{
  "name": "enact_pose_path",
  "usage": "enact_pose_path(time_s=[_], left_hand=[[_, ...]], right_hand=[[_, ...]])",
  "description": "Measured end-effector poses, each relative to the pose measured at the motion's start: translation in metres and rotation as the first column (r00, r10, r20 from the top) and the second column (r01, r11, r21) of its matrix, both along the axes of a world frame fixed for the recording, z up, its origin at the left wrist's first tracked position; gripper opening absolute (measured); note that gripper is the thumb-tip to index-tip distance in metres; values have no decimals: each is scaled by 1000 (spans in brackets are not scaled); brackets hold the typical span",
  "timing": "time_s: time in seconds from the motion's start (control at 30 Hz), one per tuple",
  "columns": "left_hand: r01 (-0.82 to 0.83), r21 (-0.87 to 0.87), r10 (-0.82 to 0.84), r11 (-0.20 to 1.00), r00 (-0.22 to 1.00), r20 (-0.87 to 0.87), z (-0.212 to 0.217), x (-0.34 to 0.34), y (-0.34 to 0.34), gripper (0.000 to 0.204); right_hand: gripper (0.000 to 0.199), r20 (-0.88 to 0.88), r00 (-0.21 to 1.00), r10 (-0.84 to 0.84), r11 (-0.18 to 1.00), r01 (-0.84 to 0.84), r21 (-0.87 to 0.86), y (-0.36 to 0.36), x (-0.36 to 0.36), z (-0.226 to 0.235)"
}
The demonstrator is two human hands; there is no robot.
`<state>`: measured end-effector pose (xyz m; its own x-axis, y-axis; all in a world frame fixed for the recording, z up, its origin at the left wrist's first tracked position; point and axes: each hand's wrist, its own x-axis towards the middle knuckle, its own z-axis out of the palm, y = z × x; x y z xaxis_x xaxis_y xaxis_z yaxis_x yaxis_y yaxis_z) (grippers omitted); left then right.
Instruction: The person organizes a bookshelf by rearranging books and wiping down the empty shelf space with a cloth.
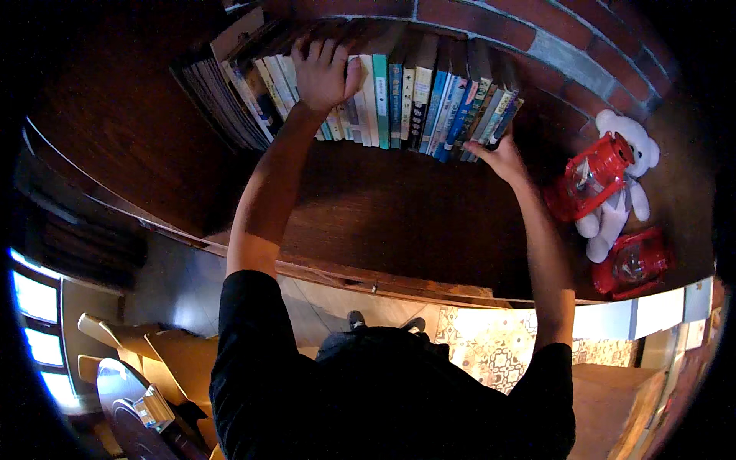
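A row of books (381,100) stands upright on a dark wooden shelf (368,207), spines toward me. My left hand (326,77) lies over the tops of the books left of a green spine, its fingers stretched out and somewhat apart. At the row's right end, my right hand (502,157) is around the last books (502,115). Its thumb presses on the lower spines, and its fingers are partly hidden against the end book. Thin dark volumes (218,103) lean at the left end.
To the right, a white teddy bear (613,207) sits between two red lanterns, one upper (590,176) and one lower (632,262). A brick wall (491,23) rises behind the books. Chairs (165,353) and a round table (123,391) stand at lower left.
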<state>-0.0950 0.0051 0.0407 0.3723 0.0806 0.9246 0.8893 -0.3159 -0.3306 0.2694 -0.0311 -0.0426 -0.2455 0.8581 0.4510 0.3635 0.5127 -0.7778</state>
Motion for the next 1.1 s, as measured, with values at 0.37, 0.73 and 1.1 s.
enact_pose_path(time_s=[0.37,0.73,1.1], left_hand=[[92,15,-92,996,996,-12,25,65,-8,10],[495,-439,-178,750,790,586,-71,174,-103,78],[780,-460,409,424,289,866,-144,176,-78,98]], right_hand=[[91,84,995,-61,984,45,175,13,11,-23],[112,-74,997,32,987,-20,161,6,17,-14],[101,-117,988,103,987,-87,134,18,16,32]])
